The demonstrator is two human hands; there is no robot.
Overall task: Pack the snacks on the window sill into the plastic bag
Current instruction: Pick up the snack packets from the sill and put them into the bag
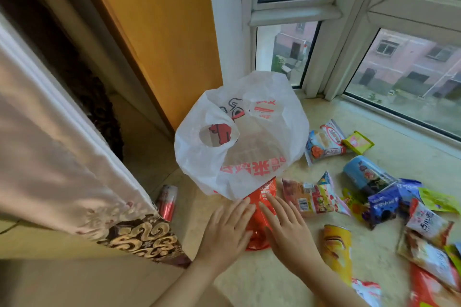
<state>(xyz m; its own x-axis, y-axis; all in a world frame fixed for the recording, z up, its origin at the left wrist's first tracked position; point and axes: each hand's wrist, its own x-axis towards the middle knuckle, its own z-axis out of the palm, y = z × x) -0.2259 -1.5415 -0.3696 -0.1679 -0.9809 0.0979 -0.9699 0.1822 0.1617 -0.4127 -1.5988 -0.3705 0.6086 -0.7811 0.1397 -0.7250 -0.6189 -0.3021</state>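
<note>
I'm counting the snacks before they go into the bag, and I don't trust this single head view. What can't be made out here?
- Inside of the plastic bag: its own white film hides any contents.
- Orange packet: the left hand, right hand and bag cover most of it.
- Red can: partly behind the curtain.
- Packets at lower right: cut off by the frame edge.
- Package print: too blurred to read.

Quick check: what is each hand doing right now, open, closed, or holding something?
Left hand: open, straight fingers lying against the orange snack packet.
Right hand: open, straight fingers on the same packet, nothing gripped.
</note>
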